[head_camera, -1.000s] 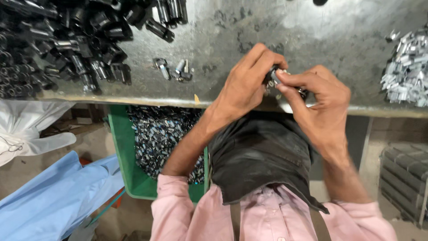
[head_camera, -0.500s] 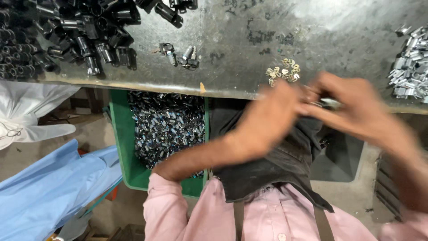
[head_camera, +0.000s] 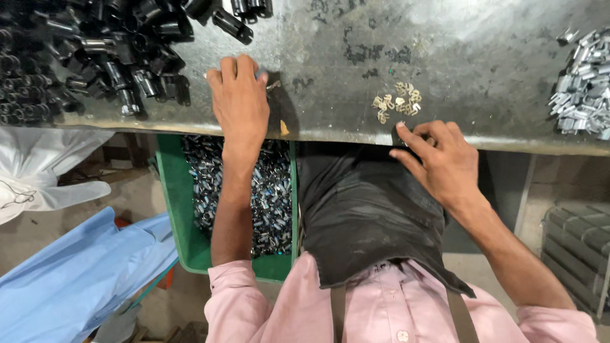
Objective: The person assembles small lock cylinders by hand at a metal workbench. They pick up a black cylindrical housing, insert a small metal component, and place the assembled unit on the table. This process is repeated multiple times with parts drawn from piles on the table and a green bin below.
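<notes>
While the left hand (head_camera: 239,101) lay flat, fingers closed over small parts beside the black tubes (head_camera: 121,57), the right hand (head_camera: 441,162) pinched toward the brass clips (head_camera: 397,101), heaped within reach at the bench (head_camera: 483,70) edge.

The left hand (head_camera: 240,101) is covering whatever lies beneath its palm and fingers. The right hand (head_camera: 440,160) is hiding its fingertips at the table edge (head_camera: 343,136). The black tubes (head_camera: 114,51) and silver clips (head_camera: 581,82) are running off the frame. The brass pieces (head_camera: 397,101) are appearing too small to identify.
</notes>
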